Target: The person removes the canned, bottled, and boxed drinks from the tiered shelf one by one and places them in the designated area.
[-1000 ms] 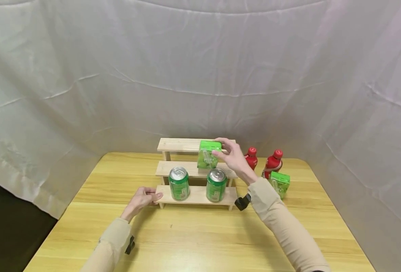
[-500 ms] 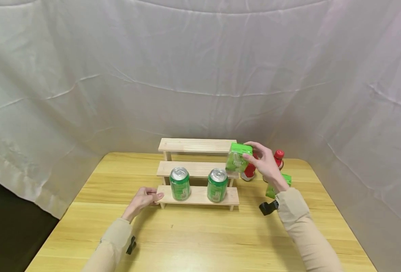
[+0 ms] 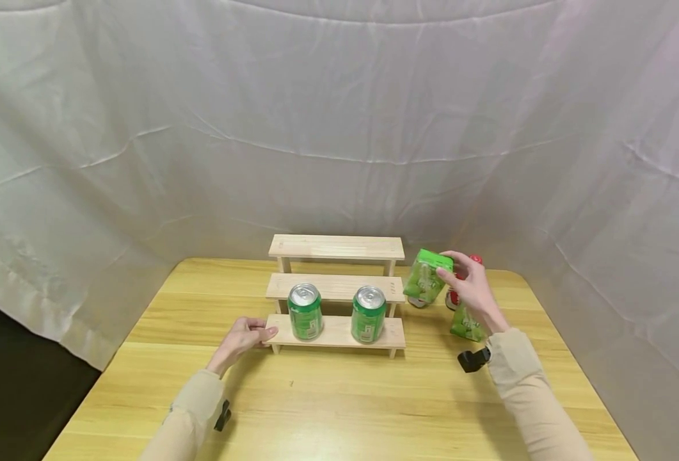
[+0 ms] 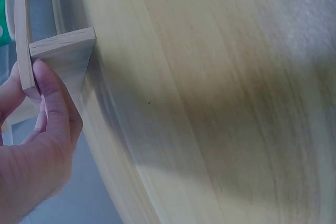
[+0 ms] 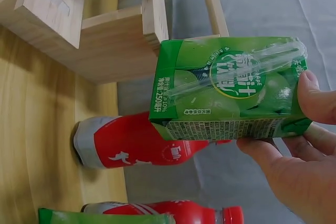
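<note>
Juice carton point(image 5: 231, 80) in right fingers point(image 5: 260, 153), cans point(image 3: 304, 312) on rack point(image 3: 336, 247)

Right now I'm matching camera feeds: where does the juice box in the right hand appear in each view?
Head: juice box right of centre, in the right hand.
Left wrist: not in it.
Right wrist: large, right of centre, slightly above mid-height.
Shared landmark: wooden rack, below centre in head, upper left in both wrist views.
</note>
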The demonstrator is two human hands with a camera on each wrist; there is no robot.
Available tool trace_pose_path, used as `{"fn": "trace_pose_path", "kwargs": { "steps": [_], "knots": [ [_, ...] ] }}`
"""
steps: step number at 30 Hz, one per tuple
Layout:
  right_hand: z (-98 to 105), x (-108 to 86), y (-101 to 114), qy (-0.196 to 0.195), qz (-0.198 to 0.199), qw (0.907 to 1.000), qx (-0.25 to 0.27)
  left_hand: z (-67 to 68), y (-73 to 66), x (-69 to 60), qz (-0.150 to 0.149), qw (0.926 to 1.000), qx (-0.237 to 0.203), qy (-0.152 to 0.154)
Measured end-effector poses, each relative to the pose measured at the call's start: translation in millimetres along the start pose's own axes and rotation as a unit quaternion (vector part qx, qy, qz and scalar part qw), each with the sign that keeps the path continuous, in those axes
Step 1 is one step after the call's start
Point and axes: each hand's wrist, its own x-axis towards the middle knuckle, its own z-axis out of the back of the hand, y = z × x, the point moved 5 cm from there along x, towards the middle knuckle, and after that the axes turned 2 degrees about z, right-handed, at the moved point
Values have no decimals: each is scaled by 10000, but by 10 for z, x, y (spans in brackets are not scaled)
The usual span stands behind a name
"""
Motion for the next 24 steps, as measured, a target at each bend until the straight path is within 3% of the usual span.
{"fn": "trace_pose_path", "kwargs": {
  "steps": [10, 24],
  "knots": [
    [0, -27, -152, 63, -178, 9996, -189, -5, 27, 22, -15, 9999, -97, -54],
    [-337, -117, -621, -218, -679, 9938, -855, -4, 32, 31, -133, 9997, -154, 94]
  ]
}}
